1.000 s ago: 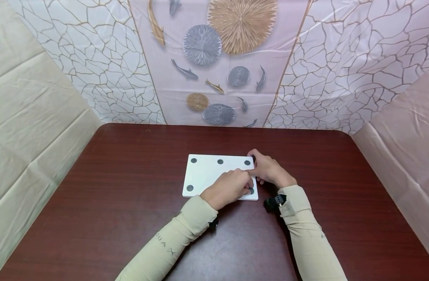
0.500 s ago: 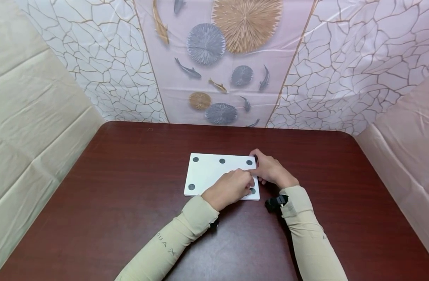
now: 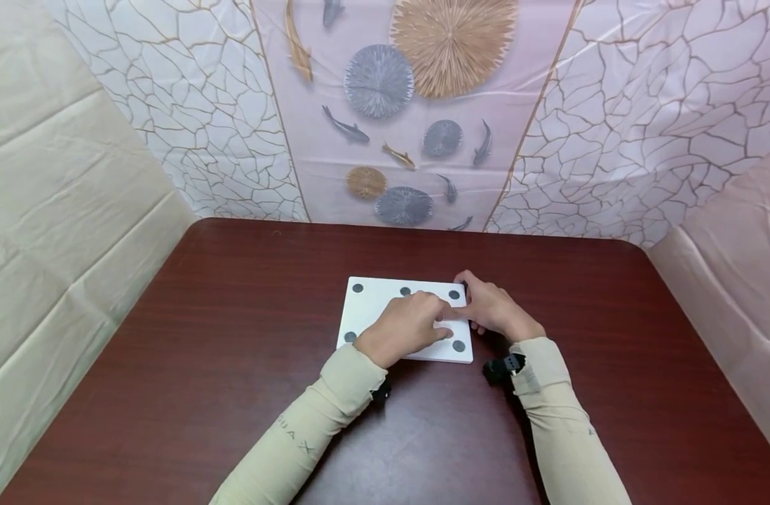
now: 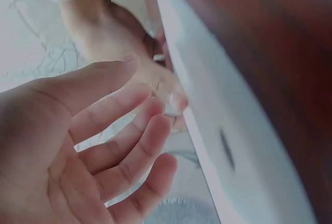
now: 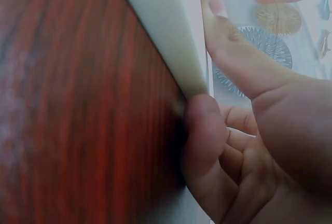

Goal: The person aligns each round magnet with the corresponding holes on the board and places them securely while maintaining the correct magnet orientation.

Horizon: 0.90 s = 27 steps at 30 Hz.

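Observation:
A white rectangular board [image 3: 375, 301] with several dark round spots lies on the table. My right hand [image 3: 495, 308] grips its right end; in the right wrist view the thumb [image 5: 241, 53] is on the board's face and a curled finger [image 5: 202, 141] meets its edge. Over the board's right half is my left hand [image 3: 410, 322]. The left wrist view shows the left fingers [image 4: 124, 177] loosely bent and apart from the board [image 4: 207, 105], with nothing between them and the thumb. In the head view the left hand hides part of the board.
The dark red-brown table [image 3: 246, 294] extends around the board. A patterned backdrop [image 3: 404, 140] stands behind it, with pale cloth [image 3: 76, 210] at the left and more cloth [image 3: 732, 238] at the right. A black wrist device [image 3: 503, 368] sits by the right cuff.
My left hand has shifted slightly away from the board's near right spot, and its fingers have loosened. The right hand keeps its hold on the board's end. The head view has shifted slightly.

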Available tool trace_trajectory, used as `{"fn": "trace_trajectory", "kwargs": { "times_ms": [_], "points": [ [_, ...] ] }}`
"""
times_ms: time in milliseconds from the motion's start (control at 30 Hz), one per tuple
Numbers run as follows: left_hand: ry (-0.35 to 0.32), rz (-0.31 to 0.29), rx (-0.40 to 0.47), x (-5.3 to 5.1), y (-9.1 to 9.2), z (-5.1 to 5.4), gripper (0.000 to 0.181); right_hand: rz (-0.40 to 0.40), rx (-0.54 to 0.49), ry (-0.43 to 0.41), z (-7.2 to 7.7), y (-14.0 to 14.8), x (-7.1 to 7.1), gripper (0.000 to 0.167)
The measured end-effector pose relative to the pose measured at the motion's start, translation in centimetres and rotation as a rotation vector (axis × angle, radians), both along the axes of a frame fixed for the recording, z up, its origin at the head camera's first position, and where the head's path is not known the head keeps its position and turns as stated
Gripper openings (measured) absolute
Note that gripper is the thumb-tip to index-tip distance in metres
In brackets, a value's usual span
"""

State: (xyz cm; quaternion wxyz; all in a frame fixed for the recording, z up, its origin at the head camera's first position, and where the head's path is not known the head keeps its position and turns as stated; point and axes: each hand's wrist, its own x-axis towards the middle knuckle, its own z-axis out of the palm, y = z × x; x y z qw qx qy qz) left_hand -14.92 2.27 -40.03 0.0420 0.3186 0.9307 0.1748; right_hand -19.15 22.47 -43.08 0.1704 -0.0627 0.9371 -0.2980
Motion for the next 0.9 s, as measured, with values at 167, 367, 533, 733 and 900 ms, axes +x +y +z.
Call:
{"fn": "trace_trajectory", "kwargs": {
  "times_ms": [167, 367, 533, 733, 900],
  "points": [
    [-0.019, 0.056, 0.019, -0.8, -1.1, 0.6, 0.022, -0.003, 0.007, 0.006, 0.1, 0.1, 0.1, 0.066],
    [-0.044, 0.122, 0.013, -2.2, -3.1, 0.8, 0.033, -0.012, -0.006, 0.008, -0.1, 0.0, 0.1, 0.073],
    [-0.08, 0.198, 0.034, -3.2, -5.3, 0.7, 0.041, -0.005, -0.012, 0.002, -0.1, -0.1, 0.1, 0.074],
    [-0.112, 0.265, 0.014, -4.0, -7.9, 0.7, 0.053, 0.004, -0.021, -0.004, 0.1, -0.3, 0.4, 0.076],
    [-0.136, 0.301, -0.028, -4.5, -9.5, 0.6, 0.063, 0.019, -0.013, -0.005, 0.6, -0.6, 0.6, 0.076]
  ]
}}
